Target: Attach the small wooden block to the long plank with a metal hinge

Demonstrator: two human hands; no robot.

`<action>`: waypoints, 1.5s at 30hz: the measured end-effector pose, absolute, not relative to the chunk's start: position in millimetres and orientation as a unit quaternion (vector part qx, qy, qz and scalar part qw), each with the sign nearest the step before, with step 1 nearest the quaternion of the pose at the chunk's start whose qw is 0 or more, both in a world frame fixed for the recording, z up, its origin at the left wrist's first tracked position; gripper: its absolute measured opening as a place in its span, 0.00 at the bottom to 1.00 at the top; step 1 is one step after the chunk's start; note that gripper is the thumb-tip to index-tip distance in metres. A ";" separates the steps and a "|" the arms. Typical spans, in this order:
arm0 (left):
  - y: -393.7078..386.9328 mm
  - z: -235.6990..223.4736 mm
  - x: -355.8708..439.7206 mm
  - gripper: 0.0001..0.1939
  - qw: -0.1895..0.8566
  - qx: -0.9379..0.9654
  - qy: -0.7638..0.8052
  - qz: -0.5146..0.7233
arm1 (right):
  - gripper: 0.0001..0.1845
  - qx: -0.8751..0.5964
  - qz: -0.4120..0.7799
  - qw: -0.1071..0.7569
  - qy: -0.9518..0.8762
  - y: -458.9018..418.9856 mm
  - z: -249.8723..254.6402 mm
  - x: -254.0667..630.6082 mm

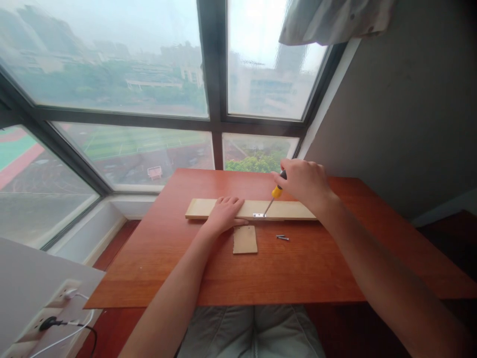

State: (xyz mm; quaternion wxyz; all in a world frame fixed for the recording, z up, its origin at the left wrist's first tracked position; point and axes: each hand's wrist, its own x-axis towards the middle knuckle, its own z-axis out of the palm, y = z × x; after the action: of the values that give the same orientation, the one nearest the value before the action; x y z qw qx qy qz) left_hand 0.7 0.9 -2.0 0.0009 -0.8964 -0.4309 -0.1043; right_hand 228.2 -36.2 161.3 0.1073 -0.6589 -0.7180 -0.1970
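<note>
A long pale wooden board [290,211] lies across the red-brown table [167,268]. My left hand [223,214] rests flat on the board with its fingers stretched out, pressing it down. My right hand [303,181] is closed round a screwdriver [275,193] with a yellow and black handle. The screwdriver's tip touches a small metal bracket [259,215] at the board's near edge. A small square wooden piece [245,239] lies on the table just in front of the bracket. Two loose screws [282,237] lie to its right.
Large windows [122,64] rise behind the table's far edge, and a grey wall [402,99] stands at the right. A power strip [55,308] with plugged cables sits on a white surface at the lower left. My lap shows below the table's near edge.
</note>
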 end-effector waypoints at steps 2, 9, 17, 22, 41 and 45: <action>0.7 -1.5 0.3 0.35 0.003 -0.897 -0.430 -0.106 | 0.16 -0.622 -0.196 0.135 -0.746 -36.8 157.6 224.5; 0.7 0.4 -0.2 0.35 0.010 -0.897 -0.430 -0.103 | 0.19 -0.539 -0.103 0.281 -0.788 -29.9 140.5 228.4; 0.3 0.9 0.2 0.36 0.000 -0.896 -0.433 -0.094 | 0.28 -0.535 -0.016 0.503 -0.678 -22.2 115.5 229.3; 0.1 1.0 0.8 0.34 -0.002 -0.896 -0.433 -0.096 | 0.22 -0.484 0.154 0.642 -0.574 -20.1 93.5 223.0; -0.6 2.3 2.1 0.35 -0.003 -0.898 -0.430 -0.096 | 0.35 -0.351 0.453 0.643 -0.508 -6.3 86.4 203.8; -0.8 2.4 2.4 0.35 -0.003 -0.898 -0.429 -0.099 | 0.28 -0.337 0.431 0.668 -0.504 -8.7 82.3 202.3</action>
State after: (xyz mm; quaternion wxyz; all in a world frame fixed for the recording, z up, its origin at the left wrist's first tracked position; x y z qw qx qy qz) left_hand 2.4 -0.8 2.4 -0.0032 -0.8976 -0.4294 -0.0994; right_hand 202.3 -8.7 82.3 0.6682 -0.3366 -0.5042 0.4312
